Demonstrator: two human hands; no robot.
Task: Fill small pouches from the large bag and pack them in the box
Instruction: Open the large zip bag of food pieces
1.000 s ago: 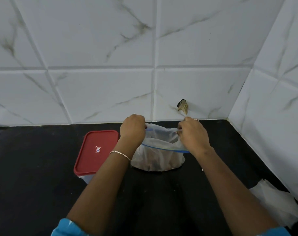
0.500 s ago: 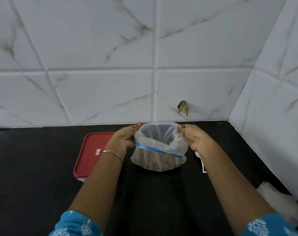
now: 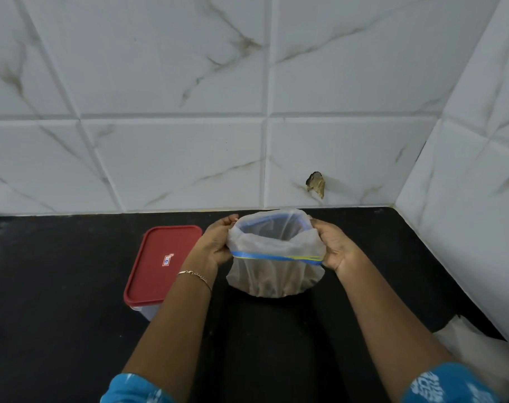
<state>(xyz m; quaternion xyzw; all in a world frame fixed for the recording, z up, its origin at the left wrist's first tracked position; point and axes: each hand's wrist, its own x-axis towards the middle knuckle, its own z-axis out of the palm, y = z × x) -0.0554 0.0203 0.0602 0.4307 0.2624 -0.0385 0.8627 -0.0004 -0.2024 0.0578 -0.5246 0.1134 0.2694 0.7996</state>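
Observation:
A large clear zip bag (image 3: 273, 274) with a blue seal strip stands on the black counter, holding brownish contents at its bottom. Its mouth is wide open and the top edge is folded down outward. My left hand (image 3: 217, 245) grips the bag's left rim and my right hand (image 3: 333, 247) grips the right rim. To the left of the bag stands a clear plastic box with a red lid (image 3: 160, 261) shut on it, partly behind my left forearm.
Pale plastic pouches (image 3: 480, 347) lie at the counter's right edge near the side wall. White marble-look tiles close off the back and right. A chipped hole (image 3: 315, 183) shows in the back tile. The black counter (image 3: 58, 301) stretches left.
My hands have pulled the bag's mouth wide and rolled its rim down outward. The view has shifted slightly closer.

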